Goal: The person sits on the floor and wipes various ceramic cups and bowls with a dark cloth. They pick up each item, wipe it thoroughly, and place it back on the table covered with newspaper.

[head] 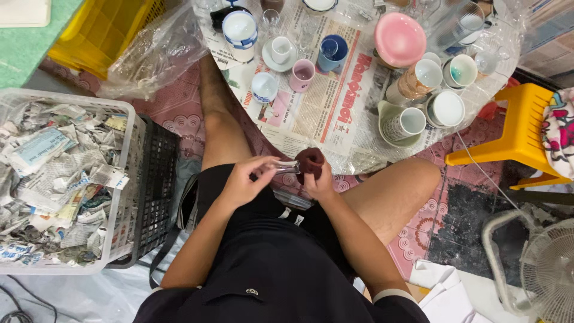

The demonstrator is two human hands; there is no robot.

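A round table (335, 128) covered with newspaper under clear plastic stood before you, crowded with cups: a pink bowl (399, 39) upside down, a blue cup (332, 52), a small pink cup (302, 75) and several white mugs (445, 109). To your left sat a white basket (119, 197) full of crumpled newspaper, with a yellow crate (98, 33) beyond it; to your right were a yellow stool (523, 128) and a white fan (547, 272).

You sat with bare knees under the table edge, and your hands met over your lap, just at the rim of the table. Your right hand (320, 182) was wrapped around the lower part of a dark brown cup (311, 161), holding it upright. Your left hand (245, 179) pinched a small clear glass piece (287, 167), its far end touching the side of the brown cup. What exactly that glass piece was, you couldn't tell from above.
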